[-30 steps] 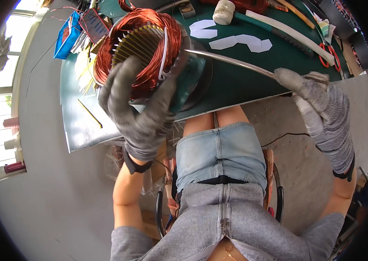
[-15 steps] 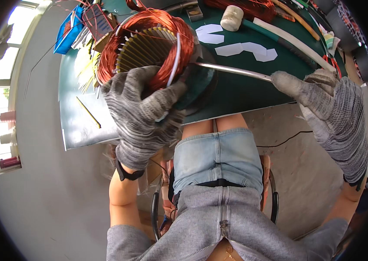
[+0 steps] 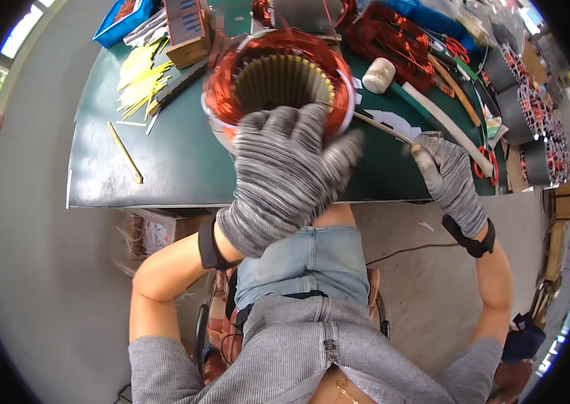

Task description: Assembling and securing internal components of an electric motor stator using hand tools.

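- Gripped in the person's right hand [image 3: 445, 172] is a thin metal rod [image 3: 387, 127], pointing to the right rim of the copper-wound stator [image 3: 281, 77]; whether they touch cannot be told.
- Left hand [image 3: 278, 172], gloved, thumb spread, lies over the stator's near rim; its hold cannot be told.
- Stator sits on the green tabletop [image 3: 180, 165].
- Yellow strips [image 3: 140, 81] lie left of the stator; a white mallet head [image 3: 379, 75] lies to its right.

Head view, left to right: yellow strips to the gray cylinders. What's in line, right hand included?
Yellow strips → copper-wound core → slim rod → right gloved hand → gray cylinders.
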`<state>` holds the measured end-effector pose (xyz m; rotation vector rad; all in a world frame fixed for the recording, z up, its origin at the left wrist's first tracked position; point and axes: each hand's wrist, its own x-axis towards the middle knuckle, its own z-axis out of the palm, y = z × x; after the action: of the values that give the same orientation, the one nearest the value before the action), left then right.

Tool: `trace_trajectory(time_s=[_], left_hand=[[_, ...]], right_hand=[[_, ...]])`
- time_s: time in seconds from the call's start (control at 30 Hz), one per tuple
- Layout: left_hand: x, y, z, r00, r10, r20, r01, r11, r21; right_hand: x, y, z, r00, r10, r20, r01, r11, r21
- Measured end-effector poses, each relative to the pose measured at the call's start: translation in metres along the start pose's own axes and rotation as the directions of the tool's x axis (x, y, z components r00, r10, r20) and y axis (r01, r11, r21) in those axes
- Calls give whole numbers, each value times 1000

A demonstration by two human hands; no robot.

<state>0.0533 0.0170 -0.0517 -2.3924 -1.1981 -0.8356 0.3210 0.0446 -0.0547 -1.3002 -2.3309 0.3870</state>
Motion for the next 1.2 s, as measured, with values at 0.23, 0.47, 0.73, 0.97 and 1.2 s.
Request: trace_trajectory(time_s=[0.23,0.47,0.73,0.97,1.2], left_hand=[[-1,-91,-4,982,79,-171,-136,925,-355],[-4,-92,15,978,67,-197,-148,888,-436],[-12,-16,27,964,197,-181,-174,975,135],[9,15,46,958,18,-288,49,974,221],[-22,-8,13,977,71,-202,-80,996,-35]], right_hand=[[7,42,17,1000,24,-3,-23,995,99],[-13,84,104,978,97,-185,-6,898,440],[12,33,5,992,-124,15,122,988,99],[-68,14,-34,950,301,-85,-269,926,266],[-109,-6,3,989,99,-111,-74,975,211]])
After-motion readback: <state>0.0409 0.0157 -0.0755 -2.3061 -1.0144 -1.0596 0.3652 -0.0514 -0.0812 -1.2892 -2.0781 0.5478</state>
